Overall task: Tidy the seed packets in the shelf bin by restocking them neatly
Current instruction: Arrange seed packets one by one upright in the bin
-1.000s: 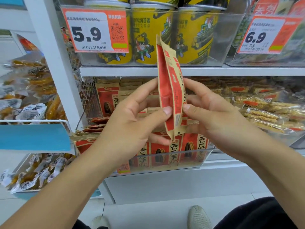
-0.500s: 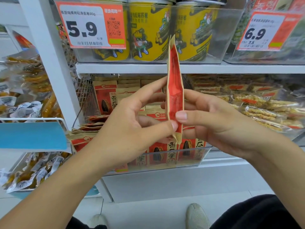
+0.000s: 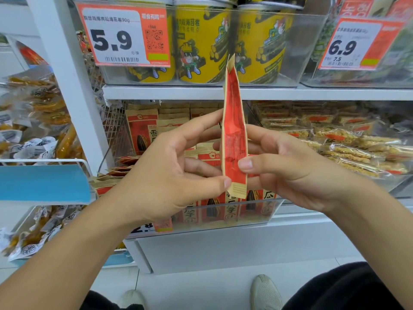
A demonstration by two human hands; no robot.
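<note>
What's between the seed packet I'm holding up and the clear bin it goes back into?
Mainly your own hands: the left hand and right hand hold the seed packet upright directly in front of the clear bin. Nothing else visible blocks it, though packets already crowd the bin's front row.

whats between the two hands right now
In the head view, a red and tan seed packet stands upright, edge-on, between the left hand and the right hand; both pinch it.

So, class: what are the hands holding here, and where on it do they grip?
A seed packet, upright and edge-on. Both hands pinch its lower half: left hand from the left, right hand from the right, with its thumb on the near face.
</note>
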